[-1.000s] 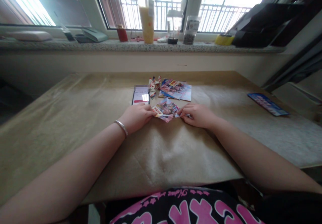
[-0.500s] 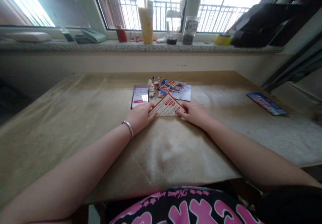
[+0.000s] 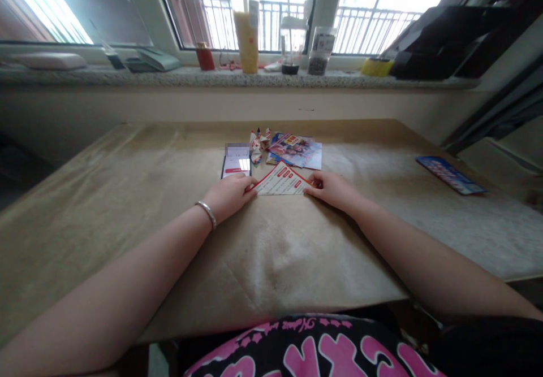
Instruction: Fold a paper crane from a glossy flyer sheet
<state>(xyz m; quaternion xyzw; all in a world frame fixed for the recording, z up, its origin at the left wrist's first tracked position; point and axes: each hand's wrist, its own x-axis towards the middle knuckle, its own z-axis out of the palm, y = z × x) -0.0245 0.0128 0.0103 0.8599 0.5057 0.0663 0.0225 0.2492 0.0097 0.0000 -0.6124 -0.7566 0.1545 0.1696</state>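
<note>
A printed sheet of paper (image 3: 280,182), folded into a triangle, points away from me with its long edge nearest my body. Its pale face carries lines of text and red labels, and red trim runs along the two upper edges. My left hand (image 3: 234,194) pinches the left corner. At the right corner my right hand (image 3: 333,189) has thumb and fingers closed on the paper. Just beyond my left hand lies a phone (image 3: 236,162) with a lit screen, its near end partly covered by that hand. Crumpled or folded paper pieces (image 3: 258,144) sit beside the phone.
Colourful printed leaflets (image 3: 296,150) lie in a pile behind the folded sheet. A blue leaflet (image 3: 450,174) rests on the right of the cloth-covered table (image 3: 127,207). Cups, a red jar (image 3: 205,57) and a dark bag (image 3: 441,43) stand along the stone windowsill (image 3: 203,79).
My left hand has slid left to the paper's corner, and my right hand has shifted slightly right. The triangle now looks wider and flatter between them.
</note>
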